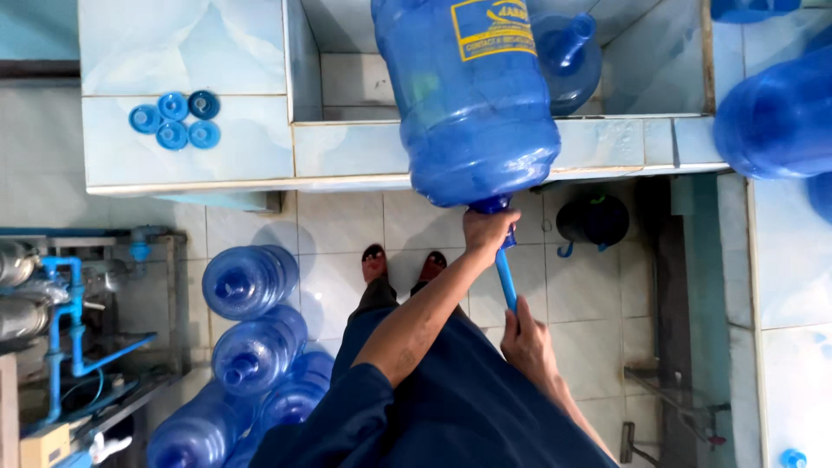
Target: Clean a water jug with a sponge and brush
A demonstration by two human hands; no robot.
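Blue jug (472,95), left grip (487,230) clamped on neck, right grip (524,340) clamped on rod (506,279), four caps (175,119)

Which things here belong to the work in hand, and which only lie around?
In hand:
- big blue bottle, left hand at its neck
- blue rod, held by right hand

Lying about:
- four blue caps
- bottles on the floor
- black bucket

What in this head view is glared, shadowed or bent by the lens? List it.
Head view: soft daylight, sharp focus; pale glare on the big blue jug; faint shadow on the floor tiles beneath it; the counter edge bows slightly near the frame sides.
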